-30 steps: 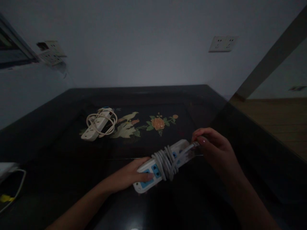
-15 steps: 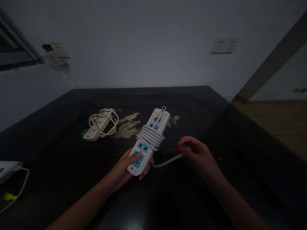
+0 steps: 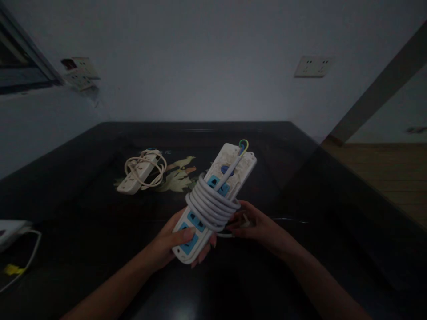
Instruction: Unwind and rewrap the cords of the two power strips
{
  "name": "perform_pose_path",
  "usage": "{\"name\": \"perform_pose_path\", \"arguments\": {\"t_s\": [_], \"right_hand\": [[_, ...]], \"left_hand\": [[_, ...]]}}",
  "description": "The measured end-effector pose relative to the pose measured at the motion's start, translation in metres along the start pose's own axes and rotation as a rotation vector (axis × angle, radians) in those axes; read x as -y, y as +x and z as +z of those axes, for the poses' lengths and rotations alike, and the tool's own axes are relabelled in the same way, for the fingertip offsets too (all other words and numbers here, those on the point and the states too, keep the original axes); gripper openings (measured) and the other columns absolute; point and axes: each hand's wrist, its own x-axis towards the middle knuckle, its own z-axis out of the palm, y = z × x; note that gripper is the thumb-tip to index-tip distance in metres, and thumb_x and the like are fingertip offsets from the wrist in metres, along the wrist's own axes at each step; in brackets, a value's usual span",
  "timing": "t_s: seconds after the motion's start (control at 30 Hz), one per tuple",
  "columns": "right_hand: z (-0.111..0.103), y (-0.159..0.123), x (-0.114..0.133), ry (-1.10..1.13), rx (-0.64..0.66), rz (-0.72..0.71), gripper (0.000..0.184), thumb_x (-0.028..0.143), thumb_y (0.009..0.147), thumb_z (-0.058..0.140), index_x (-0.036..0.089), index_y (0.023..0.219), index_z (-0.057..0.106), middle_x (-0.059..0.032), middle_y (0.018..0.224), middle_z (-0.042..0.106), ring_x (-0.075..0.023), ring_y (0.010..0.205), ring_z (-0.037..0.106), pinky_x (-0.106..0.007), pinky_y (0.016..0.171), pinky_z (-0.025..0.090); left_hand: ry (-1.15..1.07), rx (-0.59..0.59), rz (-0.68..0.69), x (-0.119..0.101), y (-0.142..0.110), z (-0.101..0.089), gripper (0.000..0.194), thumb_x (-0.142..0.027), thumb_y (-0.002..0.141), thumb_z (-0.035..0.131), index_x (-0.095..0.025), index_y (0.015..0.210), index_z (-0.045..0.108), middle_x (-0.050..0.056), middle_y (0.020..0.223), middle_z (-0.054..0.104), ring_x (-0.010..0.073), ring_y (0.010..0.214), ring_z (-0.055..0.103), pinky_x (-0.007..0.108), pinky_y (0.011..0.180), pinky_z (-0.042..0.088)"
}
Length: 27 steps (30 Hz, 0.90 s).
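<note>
A white power strip (image 3: 242,171) with blue sockets is tilted up over the dark table, its grey cord (image 3: 211,202) wound several times round its middle. My left hand (image 3: 176,238) grips the lower end, thumb on top of a blue socket and fingers underneath. At the upper end, coloured wires show where the cord bends out of the casing. Behind the strip's right side, my right hand (image 3: 256,226) is closed round the loose end of the cord, near its plug, which the fingers mostly cover.
Another white power strip (image 3: 133,182), wrapped in its cream cord, lies at the left on the black table (image 3: 200,129) with a floral pattern. A white device (image 3: 11,233) with a cable sits at the left edge. Wall sockets (image 3: 313,66) are behind.
The power strip has risen closer to me and its upper end has moved right. My right hand has moved left with the cord end, from beside the strip to partly behind it.
</note>
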Motion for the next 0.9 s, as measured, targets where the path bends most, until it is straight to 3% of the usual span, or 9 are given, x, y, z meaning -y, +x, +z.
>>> {"name": "perform_pose_path", "arguments": {"t_s": [0.2, 0.37, 0.5, 0.63, 0.77, 0.9], "right_hand": [[-0.011, 0.002, 0.005, -0.128, 0.048, 0.12, 0.062, 0.023, 0.064, 0.074, 0.02, 0.118, 0.042, 0.002, 0.082, 0.062, -0.0134, 0.065, 0.064, -0.029, 0.059, 0.053], [-0.029, 0.006, 0.014, -0.278, -0.217, -0.051, 0.047, 0.023, 0.061, 0.076, 0.018, 0.102, 0.052, 0.0016, 0.078, 0.065, -0.0126, 0.062, 0.061, -0.026, 0.056, 0.051], [-0.044, 0.006, 0.022, -0.111, -0.506, -0.218, 0.037, 0.025, 0.06, 0.079, 0.019, 0.089, 0.058, -0.002, 0.082, 0.067, -0.0142, 0.067, 0.063, -0.027, 0.061, 0.052], [-0.051, 0.006, 0.027, 0.189, -0.694, -0.384, 0.034, 0.026, 0.055, 0.082, 0.021, 0.082, 0.062, -0.0013, 0.081, 0.069, -0.0145, 0.067, 0.064, -0.027, 0.06, 0.054], [-0.055, 0.007, 0.032, 0.425, -0.749, -0.593, 0.033, 0.021, 0.055, 0.083, 0.022, 0.082, 0.064, 0.0023, 0.081, 0.069, -0.0109, 0.076, 0.066, -0.023, 0.071, 0.055], [-0.059, -0.003, 0.042, 0.46, -0.721, -0.741, 0.03, 0.014, 0.06, 0.079, 0.024, 0.084, 0.064, 0.0023, 0.089, 0.07, -0.0093, 0.085, 0.067, -0.021, 0.079, 0.055]], "left_hand": [[0.042, 0.023, 0.058, -0.008, -0.005, -0.002, 0.043, -0.05, 0.072, 0.068, -0.01, 0.089, 0.064, 0.007, 0.067, 0.061, 0.0102, 0.046, 0.053, 0.018, 0.039, 0.043], [0.038, 0.094, 0.037, -0.009, -0.004, -0.003, 0.045, -0.051, 0.073, 0.067, -0.008, 0.086, 0.066, 0.006, 0.06, 0.06, 0.0097, 0.045, 0.052, 0.017, 0.039, 0.042], [0.056, 0.145, -0.115, -0.012, -0.004, 0.001, 0.04, -0.042, 0.074, 0.07, -0.011, 0.099, 0.063, 0.008, 0.076, 0.066, 0.0115, 0.053, 0.058, 0.018, 0.045, 0.045], [0.219, 0.134, -0.324, -0.014, -0.004, 0.005, 0.052, -0.039, 0.073, 0.072, -0.016, 0.118, 0.056, 0.007, 0.087, 0.068, 0.0146, 0.065, 0.063, 0.02, 0.052, 0.046], [0.354, 0.047, -0.47, -0.008, 0.0, 0.002, 0.056, -0.039, 0.071, 0.072, -0.018, 0.121, 0.054, 0.005, 0.09, 0.068, 0.0132, 0.065, 0.061, 0.02, 0.052, 0.045], [0.416, -0.042, -0.524, -0.005, 0.006, -0.004, 0.053, -0.042, 0.075, 0.067, -0.017, 0.12, 0.053, 0.005, 0.088, 0.068, 0.0128, 0.062, 0.06, 0.02, 0.049, 0.043]]}}
